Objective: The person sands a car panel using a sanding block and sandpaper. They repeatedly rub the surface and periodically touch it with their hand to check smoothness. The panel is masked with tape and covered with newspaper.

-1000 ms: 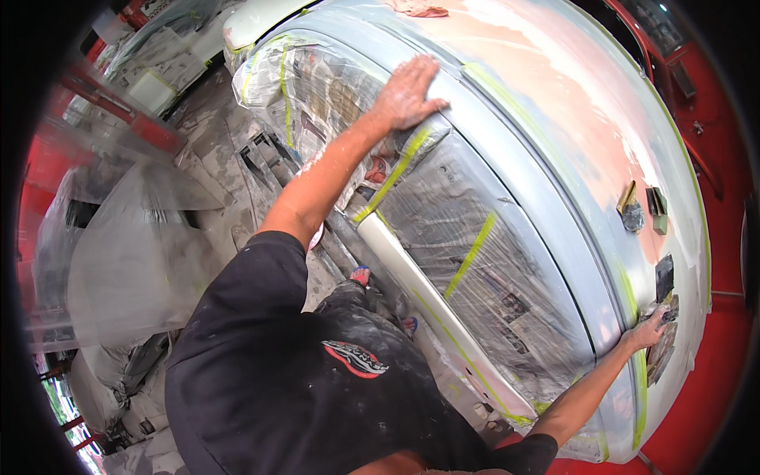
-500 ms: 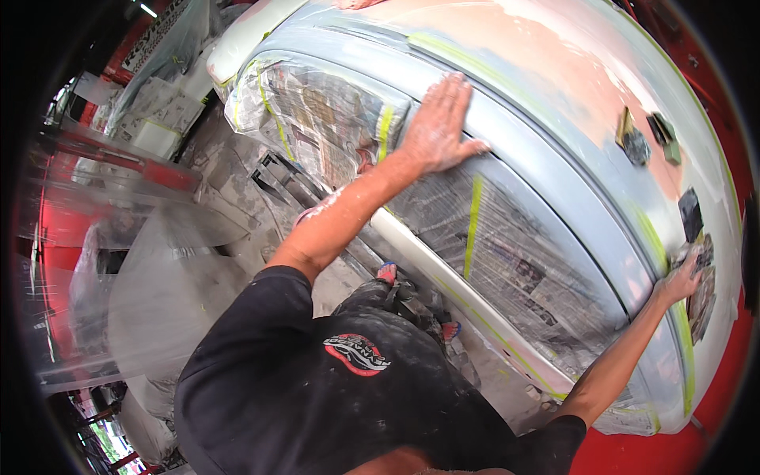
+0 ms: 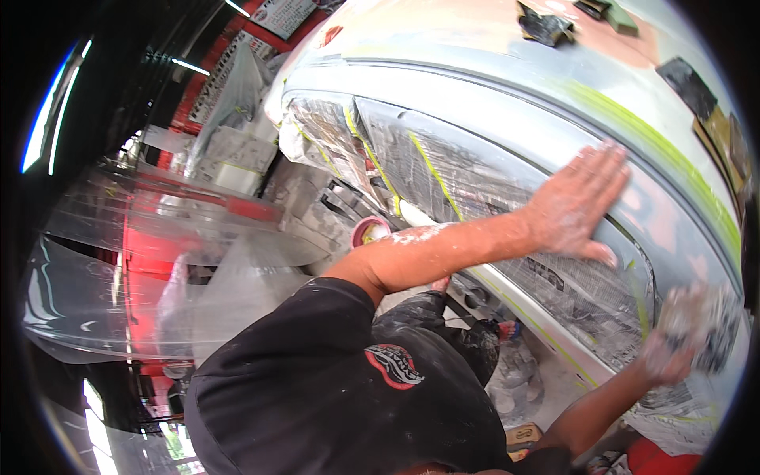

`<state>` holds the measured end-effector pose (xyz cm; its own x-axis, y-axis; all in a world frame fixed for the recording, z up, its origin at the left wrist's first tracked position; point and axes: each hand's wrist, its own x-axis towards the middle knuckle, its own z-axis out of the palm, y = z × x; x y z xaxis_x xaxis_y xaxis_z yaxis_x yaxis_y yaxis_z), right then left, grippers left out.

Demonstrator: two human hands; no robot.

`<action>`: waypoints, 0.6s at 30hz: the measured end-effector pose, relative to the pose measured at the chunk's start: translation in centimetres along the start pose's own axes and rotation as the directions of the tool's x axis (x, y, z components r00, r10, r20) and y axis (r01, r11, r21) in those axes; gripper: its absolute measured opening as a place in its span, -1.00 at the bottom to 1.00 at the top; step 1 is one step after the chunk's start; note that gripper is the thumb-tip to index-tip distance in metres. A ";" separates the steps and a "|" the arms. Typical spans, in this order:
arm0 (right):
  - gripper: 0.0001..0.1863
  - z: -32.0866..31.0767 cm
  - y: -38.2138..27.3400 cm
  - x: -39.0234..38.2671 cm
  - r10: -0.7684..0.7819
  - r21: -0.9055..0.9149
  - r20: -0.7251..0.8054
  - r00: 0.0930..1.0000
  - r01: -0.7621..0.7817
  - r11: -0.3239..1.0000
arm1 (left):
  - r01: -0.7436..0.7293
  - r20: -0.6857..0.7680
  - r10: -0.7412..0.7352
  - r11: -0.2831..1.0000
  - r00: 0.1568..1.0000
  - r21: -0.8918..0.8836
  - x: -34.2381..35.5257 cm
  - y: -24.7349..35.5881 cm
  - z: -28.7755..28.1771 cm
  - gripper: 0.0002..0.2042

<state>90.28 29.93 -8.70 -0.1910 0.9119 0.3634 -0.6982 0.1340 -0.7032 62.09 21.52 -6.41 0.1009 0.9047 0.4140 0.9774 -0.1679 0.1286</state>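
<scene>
My left hand point(image 3: 582, 202) lies flat on the grey-primed roof rail point(image 3: 507, 134) of a car, fingers stretched and thumb apart, holding nothing. White dust coats the hand and forearm. At the right, my right hand point(image 3: 671, 344) is smeared by motion, close to the lower end of the rail. Its fingers are closed round a worn, grey-black piece of sandpaper point(image 3: 718, 332), whose outline is blurred. Below the rail, the side windows point(image 3: 546, 289) are masked with newspaper, clear film and yellow-green tape.
On the roof lie a crumpled black sheet point(image 3: 546, 25), a green sanding block point(image 3: 621, 17), a black sheet point(image 3: 687, 87) and brown sandpaper point(image 3: 724, 138). A pink bowl point(image 3: 369, 229) stands beyond my left forearm. Plastic sheeting point(image 3: 245, 289) covers things at the left.
The view has swung toward the car's right end. My left hand has slid along the rail toward my right hand. My right hand has moved off the roof sheets, down to the rail's end.
</scene>
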 end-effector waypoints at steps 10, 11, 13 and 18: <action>0.05 -14.6 -2.3 -20.3 0.363 0.055 -0.377 0.852 -0.370 0.927 | -0.159 0.145 0.123 0.949 0.982 0.272 5.7 9.2 4.7 0.23; 0.04 -14.9 -2.3 -22.1 0.389 0.089 -0.422 0.819 -0.390 0.917 | -0.174 0.094 0.155 0.949 0.984 0.263 6.5 9.5 5.1 0.20; 0.03 -15.6 -2.3 -23.5 0.443 0.127 -0.458 0.771 -0.437 0.891 | -0.186 0.058 0.176 0.944 0.983 0.274 6.7 9.4 4.9 0.19; -0.01 -17.9 -2.7 -24.8 0.558 0.219 -0.455 0.694 -0.520 0.826 | -0.213 -0.118 0.259 0.928 0.959 0.307 7.0 8.5 6.1 0.21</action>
<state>109.21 13.91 -26.74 -0.2082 0.8842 -0.4181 -0.6281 -0.4485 -0.6359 72.21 28.78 -7.92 0.3280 0.7773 0.5369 0.9422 -0.2283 -0.2452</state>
